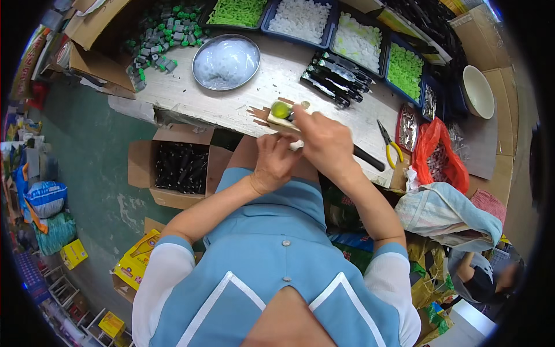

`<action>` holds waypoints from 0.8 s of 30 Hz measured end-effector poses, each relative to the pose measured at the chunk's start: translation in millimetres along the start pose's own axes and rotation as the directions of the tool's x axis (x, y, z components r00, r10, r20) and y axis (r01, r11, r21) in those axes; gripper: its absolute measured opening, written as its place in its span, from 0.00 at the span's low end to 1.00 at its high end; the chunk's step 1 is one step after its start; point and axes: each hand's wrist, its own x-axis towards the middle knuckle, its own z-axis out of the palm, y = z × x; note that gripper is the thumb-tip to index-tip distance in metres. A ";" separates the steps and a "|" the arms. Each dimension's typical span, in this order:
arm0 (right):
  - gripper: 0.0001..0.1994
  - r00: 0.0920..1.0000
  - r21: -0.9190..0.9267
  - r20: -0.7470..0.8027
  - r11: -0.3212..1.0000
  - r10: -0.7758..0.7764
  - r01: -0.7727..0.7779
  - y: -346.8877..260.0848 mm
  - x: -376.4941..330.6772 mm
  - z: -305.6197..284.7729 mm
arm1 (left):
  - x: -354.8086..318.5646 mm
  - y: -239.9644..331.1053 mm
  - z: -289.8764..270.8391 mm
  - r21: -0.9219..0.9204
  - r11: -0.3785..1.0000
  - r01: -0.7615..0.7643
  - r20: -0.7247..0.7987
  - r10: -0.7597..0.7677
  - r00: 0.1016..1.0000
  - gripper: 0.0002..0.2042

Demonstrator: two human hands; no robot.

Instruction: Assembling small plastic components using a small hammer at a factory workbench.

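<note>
My right hand (325, 139) is closed round the black handle (369, 157) of a mallet with a yellow-green, see-through head (281, 110). The mallet's head is over a pale wooden block (278, 120) at the bench's near edge. Just left of it and nearer to me, my left hand (274, 162) has its fingers bent together at the block's near side. A small whitish bit shows at its fingertips, too hidden to name.
On the bench (173, 104) are a round metal dish (226, 62), a stack of black parts (336, 78), yellow-handled pliers (388, 144) and trays of green pieces (404, 70) and white pieces (299, 20). A red bag (439, 156) lies right; a carton of black parts (182, 168) stands below left.
</note>
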 end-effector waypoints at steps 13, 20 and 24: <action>0.11 0.993 -0.021 0.097 0.997 0.075 -0.073 -8.8 -11.3 8.2 | 13.5 -46.4 -30.9 -0.258 0.883 0.391 -0.213 -0.447 0.869 0.11; 0.09 0.901 -0.050 -0.251 0.925 0.354 -0.377 50.9 -69.6 -10.3 | 53.0 -46.5 -16.7 -0.133 0.990 0.046 0.075 -0.036 0.997 0.21; 0.09 0.835 -0.144 -0.147 0.824 0.530 -0.548 72.9 -98.8 -6.0 | 63.9 -61.0 -4.3 -0.215 0.970 -0.115 0.164 0.152 0.975 0.16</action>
